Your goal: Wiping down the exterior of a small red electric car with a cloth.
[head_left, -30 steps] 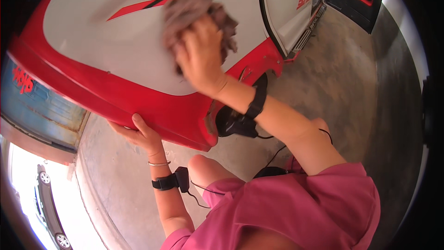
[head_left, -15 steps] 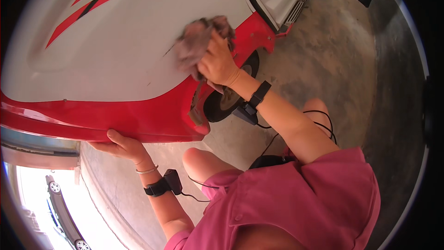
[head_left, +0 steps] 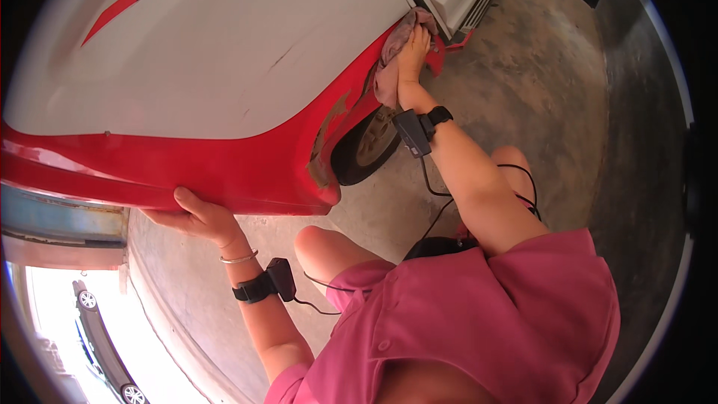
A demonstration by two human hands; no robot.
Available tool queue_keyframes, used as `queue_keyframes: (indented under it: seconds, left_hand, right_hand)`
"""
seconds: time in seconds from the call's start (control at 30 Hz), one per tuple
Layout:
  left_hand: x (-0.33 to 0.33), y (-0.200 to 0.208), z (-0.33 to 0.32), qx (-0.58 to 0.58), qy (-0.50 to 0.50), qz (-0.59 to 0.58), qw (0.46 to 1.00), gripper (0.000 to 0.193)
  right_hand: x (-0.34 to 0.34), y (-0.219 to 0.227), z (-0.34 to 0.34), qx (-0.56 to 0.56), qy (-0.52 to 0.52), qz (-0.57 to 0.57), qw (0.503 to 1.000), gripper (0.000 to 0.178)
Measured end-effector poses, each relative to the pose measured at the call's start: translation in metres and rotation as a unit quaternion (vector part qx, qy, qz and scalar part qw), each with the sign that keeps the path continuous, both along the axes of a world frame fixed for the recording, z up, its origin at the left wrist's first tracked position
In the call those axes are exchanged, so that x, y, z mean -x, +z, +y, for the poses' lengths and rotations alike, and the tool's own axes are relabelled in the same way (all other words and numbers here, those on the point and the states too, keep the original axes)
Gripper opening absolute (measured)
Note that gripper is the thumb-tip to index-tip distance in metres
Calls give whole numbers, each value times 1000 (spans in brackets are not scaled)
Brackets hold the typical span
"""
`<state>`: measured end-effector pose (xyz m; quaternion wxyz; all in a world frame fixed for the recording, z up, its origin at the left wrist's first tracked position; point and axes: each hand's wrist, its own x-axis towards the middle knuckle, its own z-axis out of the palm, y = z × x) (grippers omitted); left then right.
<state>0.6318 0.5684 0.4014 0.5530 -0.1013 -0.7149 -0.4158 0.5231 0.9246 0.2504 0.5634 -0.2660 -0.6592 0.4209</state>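
A white and red vehicle body (head_left: 194, 67) fills the upper left, with dark scratches on its white panel. My right hand (head_left: 413, 52) is closed on a crumpled greyish-pink cloth (head_left: 387, 78) and presses it against the far end of the red wheel arch, by the door gap. Part of the arch is hidden behind cloth and hand. At the near left, my left hand (head_left: 198, 217) holds the lower edge of the red bumper (head_left: 217, 179), thumb on the outside and fingers partly hidden underneath. Scuffed, brownish patches (head_left: 321, 153) mark the red trim beside the wheel (head_left: 366, 146).
Black wrist straps with small boxes (head_left: 413, 133) trail cables (head_left: 434, 232) across my lap. A step bar (head_left: 486, 4) runs below the door. Concrete floor (head_left: 538, 82) lies to the right. Outside at lower left, a dark car (head_left: 105, 344) stands in bright light.
My right hand has carried the cloth from the white panel above the wheel up and right onto the red arch, uncovering the scratches. My left hand stays on the bumper edge.
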Motion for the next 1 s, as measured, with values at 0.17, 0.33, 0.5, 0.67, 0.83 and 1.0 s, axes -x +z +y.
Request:
queue_keyframes:
  seconds: [0.17,0.33,0.5,0.67,0.83,1.0]
  left_hand:
    - [-3,-4,0,0,19,-13,1000,69]
    - [-1,-4,-1,14,9,-5,1000,68]
    - [-1,-3,-1,4,-2,-8,1000,63]
    - [2,1,1,7,18,-3,1000,60]
    - [0,3,-2,30,41,-29,998,65]
    - [2,8,-5,25,20,10,999,61]
  right_hand:
    - [-29,28,-54,-4,81,-3,997,33]
    - [-59,58,-121,-33,102,30,994,32]
    - [-97,62,-171,-102,226,74,966,29]
    - [-109,13,-194,-420,322,24,848,17]
    - [-111,-17,-205,-522,448,28,725,13]
    - [-110,-28,-212,-522,584,-87,615,18]
